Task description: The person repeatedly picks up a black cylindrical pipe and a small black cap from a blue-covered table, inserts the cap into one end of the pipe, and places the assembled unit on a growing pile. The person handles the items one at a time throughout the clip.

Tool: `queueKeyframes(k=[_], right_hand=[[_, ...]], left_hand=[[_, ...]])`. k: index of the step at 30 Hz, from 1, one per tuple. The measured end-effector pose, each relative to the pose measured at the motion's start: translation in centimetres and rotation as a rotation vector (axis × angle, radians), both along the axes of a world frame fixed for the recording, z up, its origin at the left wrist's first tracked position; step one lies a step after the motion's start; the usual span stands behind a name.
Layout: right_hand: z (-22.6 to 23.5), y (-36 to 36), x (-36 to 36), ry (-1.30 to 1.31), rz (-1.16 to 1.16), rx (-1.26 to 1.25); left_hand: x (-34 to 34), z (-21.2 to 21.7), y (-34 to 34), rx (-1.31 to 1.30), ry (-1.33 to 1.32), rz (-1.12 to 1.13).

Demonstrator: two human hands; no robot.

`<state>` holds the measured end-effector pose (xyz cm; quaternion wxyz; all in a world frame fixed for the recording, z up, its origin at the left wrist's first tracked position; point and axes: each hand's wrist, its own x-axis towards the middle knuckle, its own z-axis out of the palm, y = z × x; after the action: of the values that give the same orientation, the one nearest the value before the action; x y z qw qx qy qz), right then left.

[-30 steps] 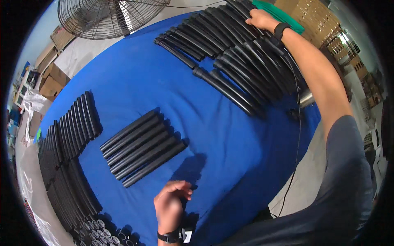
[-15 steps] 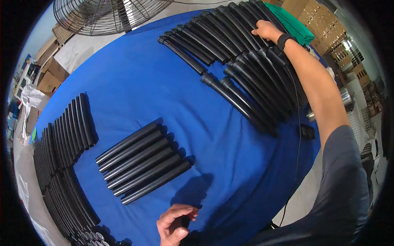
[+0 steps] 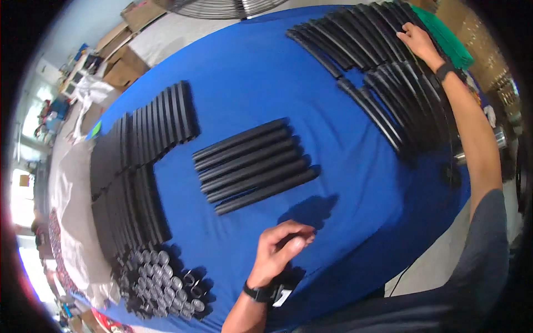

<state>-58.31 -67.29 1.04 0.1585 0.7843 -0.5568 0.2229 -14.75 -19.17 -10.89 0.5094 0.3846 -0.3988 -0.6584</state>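
At the far right, my right hand reaches over the upper row of black tubes, its fingers closed about one of them. The tubes have collars at their upper ends. A second row of collared tubes lies just below, partly overlapping. My left hand hovers over the blue cloth, fingers loosely curled with a gap to the thumb; nothing shows in it. Beyond it lies a short set of plain black tubes, side by side and slanted. Both wrists wear dark bands.
More plain black tubes lie in two rows on the left. Many round black caps cluster at the near left. Green material sits beyond the right tubes. A fan and cardboard boxes stand past the table.
The head view has turned left and down, bringing the cluster of caps more fully into sight. My right hand stays at the upper tubes; my left remains loosely curled over the cloth.
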Motion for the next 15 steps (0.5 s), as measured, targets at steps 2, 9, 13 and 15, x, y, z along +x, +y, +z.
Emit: queueKeyframes(k=[2,9,13,15], right_hand=[[-0.6,5.2,5.7,-0.115,0.177,0.033],[-3.6,30.4,20.3,-0.040,0.681,0.106],[-7.1,37.4,25.1,0.066,0.834,0.229],[-8.4,38.4,25.7,0.152,0.847,0.221]], left_hand=[[0.4,0.2,0.6,0.005,-0.071,0.006],[0.4,0.4,1.2,0.061,-0.163,-0.035],[0.4,0.5,0.9,0.015,-0.111,-0.020],[0.3,0.7,1.4,0.009,-0.080,-0.032]])
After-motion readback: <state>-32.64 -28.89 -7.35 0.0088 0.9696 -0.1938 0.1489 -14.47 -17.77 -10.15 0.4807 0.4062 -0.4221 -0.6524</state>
